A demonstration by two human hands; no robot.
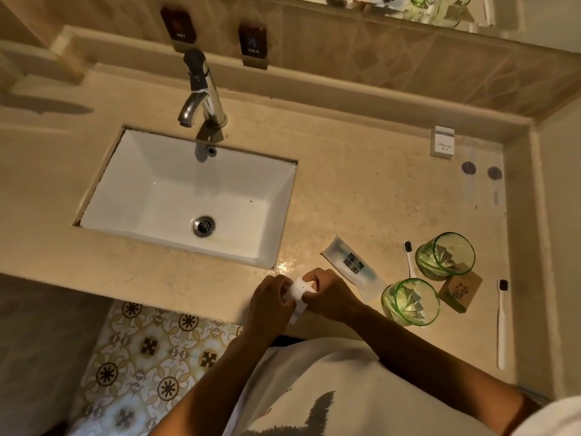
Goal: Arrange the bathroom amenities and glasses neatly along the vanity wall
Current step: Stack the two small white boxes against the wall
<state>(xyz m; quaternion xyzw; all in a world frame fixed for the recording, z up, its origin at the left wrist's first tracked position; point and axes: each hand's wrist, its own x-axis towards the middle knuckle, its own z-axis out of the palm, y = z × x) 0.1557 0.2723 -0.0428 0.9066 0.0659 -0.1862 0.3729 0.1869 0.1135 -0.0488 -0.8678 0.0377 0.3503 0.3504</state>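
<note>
Small white packet (pixel 298 291) was pinched between the left hand (pixel 273 305) and right hand (pixel 330 294) at the vanity's (pixel 361 190) front edge. Two green glasses (pixel 445 256) lay beside them.

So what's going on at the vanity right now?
A person holds a small white packet with both hands, left hand and right hand, over the counter's front edge. Two green glasses, two toothbrushes, a sachet and a brown box lie unsorted nearby. One white box stands by the wall.
</note>
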